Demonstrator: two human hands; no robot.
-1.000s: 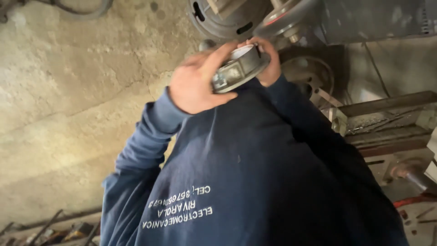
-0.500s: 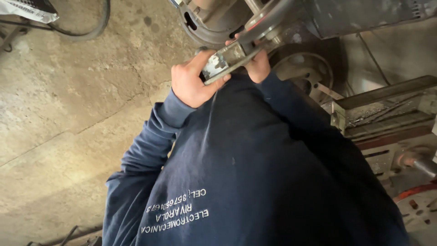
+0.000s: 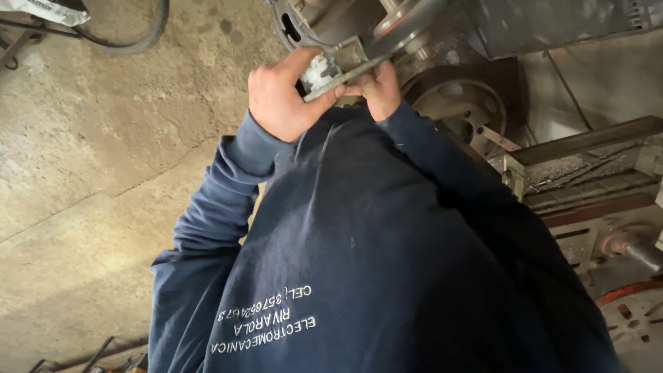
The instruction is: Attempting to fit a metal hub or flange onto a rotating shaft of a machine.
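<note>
**A:** ok so what's each hand doing here?

**B:** Both are on the same metal part (image 3: pixel 336 71), a flat greyish piece with a flange. Left hand (image 3: pixel 284 97) is closed around its left end, thumb up over the top edge. Right hand (image 3: pixel 378 88) grips the right end from below, fingers curled under it.

**A:** and where's the part sitting?

**B:** Up at chest height, right against the front of the machine (image 3: pixel 387 27), just under a round housing (image 3: pixel 304 21). Can't tell if it's actually seated on it or just touching.

**A:** anything else around?

**B:** A wheel (image 3: pixel 459 103) just right of the hands, a grimy metal bench (image 3: pixel 587 166) further right, concrete floor (image 3: pixel 90 159) on the left with a hose (image 3: pixel 138 41) looped on it. Dark blue sweatshirt (image 3: pixel 387 262) fills the lower middle.
</note>
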